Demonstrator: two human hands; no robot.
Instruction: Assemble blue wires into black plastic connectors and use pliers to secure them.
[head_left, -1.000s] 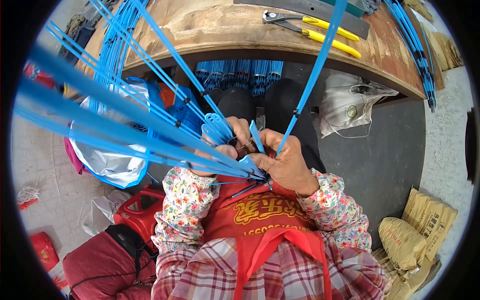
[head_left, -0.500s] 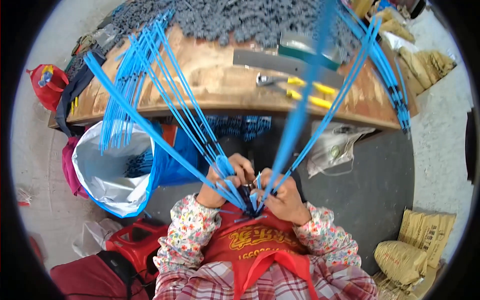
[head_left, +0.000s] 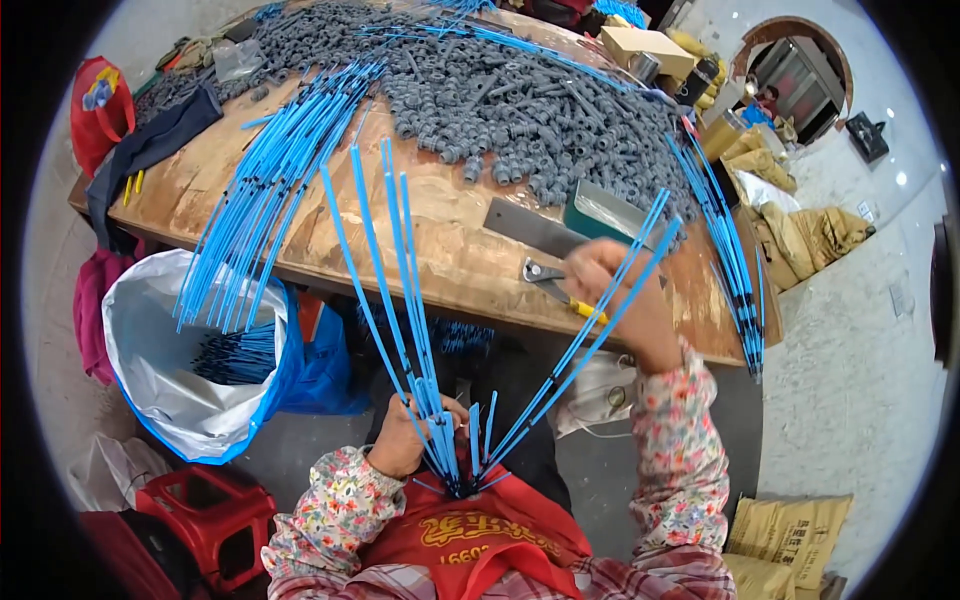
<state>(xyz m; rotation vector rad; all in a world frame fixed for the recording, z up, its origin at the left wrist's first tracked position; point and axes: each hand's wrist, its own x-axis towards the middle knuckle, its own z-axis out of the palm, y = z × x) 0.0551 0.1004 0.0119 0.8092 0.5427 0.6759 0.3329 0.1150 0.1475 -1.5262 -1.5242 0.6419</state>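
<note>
Blue strips [head_left: 441, 440] are clasped by the left hand [head_left: 402, 440], their gathered base just below its fingers. Light, springy handling is expected, best steadied there; whether anything is held by the curled right hand [head_left: 622, 298] cannot be told.

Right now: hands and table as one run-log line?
left hand: holding black-banded blue rods | right hand: up, blurred, grip unclear | yellow-handled pincers: on wooden table | grey fittings: heaped beyond
</note>
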